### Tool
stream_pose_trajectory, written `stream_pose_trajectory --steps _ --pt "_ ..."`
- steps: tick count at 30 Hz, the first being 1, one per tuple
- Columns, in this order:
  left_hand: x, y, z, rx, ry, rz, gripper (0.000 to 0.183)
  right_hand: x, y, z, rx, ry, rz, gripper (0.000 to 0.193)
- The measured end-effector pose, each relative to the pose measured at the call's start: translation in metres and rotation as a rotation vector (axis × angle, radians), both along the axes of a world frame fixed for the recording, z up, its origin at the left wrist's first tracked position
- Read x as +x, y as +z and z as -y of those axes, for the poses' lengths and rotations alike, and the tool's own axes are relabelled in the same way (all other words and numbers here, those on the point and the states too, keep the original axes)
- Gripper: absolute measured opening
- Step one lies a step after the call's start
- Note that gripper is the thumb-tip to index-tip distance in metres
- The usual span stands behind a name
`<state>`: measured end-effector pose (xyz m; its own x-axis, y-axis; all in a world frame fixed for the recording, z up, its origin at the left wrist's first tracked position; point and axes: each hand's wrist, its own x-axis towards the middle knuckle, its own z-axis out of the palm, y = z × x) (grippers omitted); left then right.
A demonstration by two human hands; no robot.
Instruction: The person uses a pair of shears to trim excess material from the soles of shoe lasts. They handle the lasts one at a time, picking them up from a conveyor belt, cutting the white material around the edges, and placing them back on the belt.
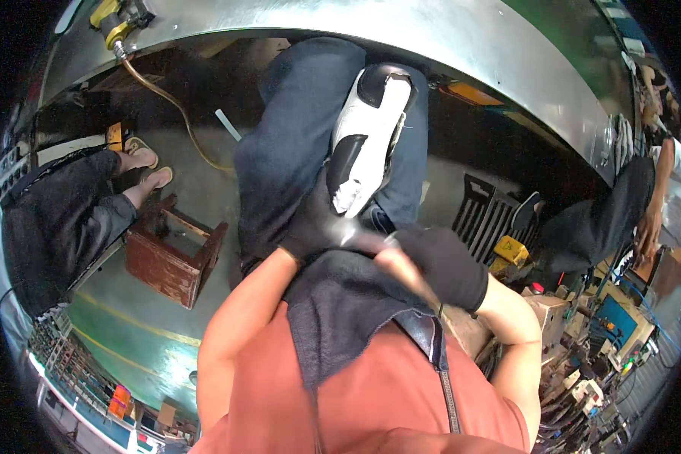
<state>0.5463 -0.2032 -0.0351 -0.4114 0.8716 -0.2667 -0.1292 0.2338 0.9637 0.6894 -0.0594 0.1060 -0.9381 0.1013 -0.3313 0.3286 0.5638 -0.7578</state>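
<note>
A white shoe (372, 121) with black patches lies lengthwise on my lap, across dark blue trousers; crumpled white material shows at its near end. My left hand (314, 225), in a black glove, closes around that near end. My right hand (445, 265), also black-gloved, is to the right of it, gripping a hammer-like tool (410, 274) with a light brown handle. Motion blurs the tool, and its shiny end is close to my left hand and the near end of the shoe. The fingers of both hands are partly hidden.
Ahead runs a metal bench (431, 26) with a yellow-and-black air tool (117, 23) and its hose. A brown wooden stool (166, 257) stands left, near a seated person (60, 219). Rightward are a dark slatted crate (483, 212), another person's arm (654, 204) and cluttered machinery (620, 325).
</note>
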Motion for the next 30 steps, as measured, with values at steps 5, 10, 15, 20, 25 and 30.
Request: stream_pose_trajectory --steps 5,10,15,20,25,30 --pt "0.001 0.003 -0.002 0.011 -0.076 -0.32 0.081 -0.007 -0.046 -0.02 0.131 0.091 -0.019 0.033" --pt "-0.042 0.032 0.026 -0.081 -0.254 -0.596 0.075 0.07 -0.028 -0.047 0.133 -0.257 0.189 0.031" --pt "-0.133 0.159 0.003 -0.119 -0.105 -0.21 0.057 0.106 0.0 -0.038 -0.006 -0.584 0.233 0.031" --pt "-0.055 0.048 -0.076 0.048 0.06 -0.666 0.06 0.093 -0.019 0.005 -0.374 -0.792 0.207 0.039" --pt "-0.048 -0.024 -0.019 -0.124 -0.029 0.363 0.075 0.069 -0.027 -0.002 -0.391 -0.63 0.213 0.037" --pt "-0.004 0.013 -0.016 0.078 -0.128 -0.497 0.081 0.013 -0.03 -0.054 -0.095 -0.064 0.293 0.041"
